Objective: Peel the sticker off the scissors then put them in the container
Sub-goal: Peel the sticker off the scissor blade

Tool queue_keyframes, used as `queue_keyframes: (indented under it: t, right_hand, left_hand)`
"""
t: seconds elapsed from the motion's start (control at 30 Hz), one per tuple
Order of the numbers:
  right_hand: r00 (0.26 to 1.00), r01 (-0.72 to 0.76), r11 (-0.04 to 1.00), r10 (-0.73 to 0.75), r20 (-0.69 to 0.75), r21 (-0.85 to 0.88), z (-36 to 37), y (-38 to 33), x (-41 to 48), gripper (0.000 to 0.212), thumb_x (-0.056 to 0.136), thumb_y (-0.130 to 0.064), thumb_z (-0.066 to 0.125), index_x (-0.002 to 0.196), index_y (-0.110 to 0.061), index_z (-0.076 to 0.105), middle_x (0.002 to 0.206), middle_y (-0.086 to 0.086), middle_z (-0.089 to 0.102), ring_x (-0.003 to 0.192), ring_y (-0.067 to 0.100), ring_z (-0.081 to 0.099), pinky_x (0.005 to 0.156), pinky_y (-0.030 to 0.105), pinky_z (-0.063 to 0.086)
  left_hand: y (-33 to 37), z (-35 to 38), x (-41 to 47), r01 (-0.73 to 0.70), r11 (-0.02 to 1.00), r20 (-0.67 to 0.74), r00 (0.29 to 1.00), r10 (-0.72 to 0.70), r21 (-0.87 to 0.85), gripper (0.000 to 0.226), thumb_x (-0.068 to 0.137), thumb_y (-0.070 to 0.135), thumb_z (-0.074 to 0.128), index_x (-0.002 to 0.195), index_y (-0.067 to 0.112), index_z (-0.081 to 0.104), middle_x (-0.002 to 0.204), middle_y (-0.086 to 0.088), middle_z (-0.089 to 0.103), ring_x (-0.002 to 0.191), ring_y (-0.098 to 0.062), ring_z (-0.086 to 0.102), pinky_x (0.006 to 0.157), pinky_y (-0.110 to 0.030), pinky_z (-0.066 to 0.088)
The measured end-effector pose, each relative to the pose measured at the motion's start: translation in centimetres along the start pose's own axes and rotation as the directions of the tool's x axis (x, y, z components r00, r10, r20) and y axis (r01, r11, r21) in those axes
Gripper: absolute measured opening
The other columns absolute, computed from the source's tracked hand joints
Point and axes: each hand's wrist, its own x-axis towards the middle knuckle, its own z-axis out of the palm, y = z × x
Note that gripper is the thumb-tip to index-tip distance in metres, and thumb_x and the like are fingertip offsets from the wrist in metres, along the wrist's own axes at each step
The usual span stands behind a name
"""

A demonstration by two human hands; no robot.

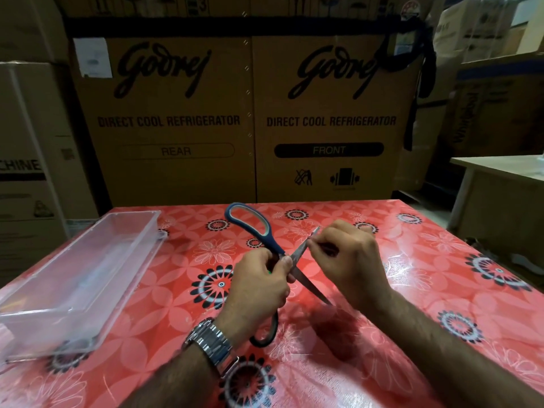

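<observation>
At nine o'clock on the desk [382,260], the clear plastic container [79,278] sits empty. At centre, the left hand [259,287] is clamped around the pivot of the opened scissors [273,251], held above the desk. At three o'clock of it, the right hand [344,254] has its fingers [316,241] pinched together on the upper blade; the sticker itself is too small to see. Stiff, light, sharp-edged steel: best gripped by the handles.
</observation>
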Motion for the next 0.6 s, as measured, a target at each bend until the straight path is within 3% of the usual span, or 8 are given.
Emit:
queue_keyframes:
  t: [0.1,0.23,0.37,0.5,0.6]
  right_hand:
    - [0.997,0.076,0.997,-0.076,0.016,0.007,0.2,-0.9,-0.6,0.016,0.08,-0.019,0.071,0.065,-0.018,0.065,0.069,-0.008,0.063,0.064,0.011,0.06,0.064,0.035,0.036]
    - [1.0,0.009,1.0,-0.009,-0.004,-0.014,0.0,-0.3,0.2,0.013,0.078,-0.019,0.072,0.067,-0.016,0.067,0.07,-0.005,0.065,0.062,0.015,0.062,0.066,0.037,0.037]
    - [0.997,0.067,0.998,-0.066,0.041,-0.018,0.2,-0.9,-0.6,0.018,0.082,-0.02,0.068,0.066,-0.016,0.066,0.07,-0.004,0.064,0.062,0.017,0.062,0.065,0.04,0.037]
    - [1.0,0.01,0.999,-0.009,0.009,-0.037,0.0,0.1,0.2,0.014,0.081,-0.02,0.07,0.068,-0.015,0.068,0.072,-0.004,0.065,0.063,0.017,0.062,0.066,0.036,0.034]
    - [0.996,0.077,0.997,-0.076,0.036,-0.023,0.2,-0.9,-0.7,0.017,0.082,-0.02,0.07,0.066,-0.016,0.066,0.072,-0.004,0.065,0.063,0.016,0.063,0.065,0.037,0.036]
  left_hand:
    - [0.1,-0.1,0.0,-0.011,1.0,0.001,1.0,0.011,0.001,0.018,0.095,0.015,0.054,0.081,0.005,0.061,0.066,-0.007,0.065,0.048,-0.015,0.053,0.048,-0.029,0.044]
    - [0.1,-0.1,0.0,-0.001,1.0,0.008,1.0,0.001,-0.011,0.018,0.095,0.015,0.053,0.084,0.003,0.06,0.068,-0.008,0.064,0.049,-0.015,0.053,0.048,-0.028,0.044]
    - [0.0,0.1,0.0,-0.002,1.0,0.014,1.0,0.002,-0.006,0.018,0.095,0.015,0.054,0.082,0.004,0.061,0.066,-0.007,0.064,0.048,-0.014,0.053,0.048,-0.029,0.043]
    - [0.0,0.0,-0.1,0.009,1.0,0.011,1.0,-0.009,-0.014,0.018,0.095,0.015,0.054,0.083,0.004,0.06,0.067,-0.007,0.064,0.048,-0.013,0.053,0.047,-0.028,0.043]
    - [0.1,0.0,-0.1,0.01,1.0,0.02,1.0,-0.01,-0.018,0.017,0.095,0.016,0.054,0.083,0.004,0.061,0.067,-0.007,0.063,0.048,-0.013,0.052,0.046,-0.027,0.042]
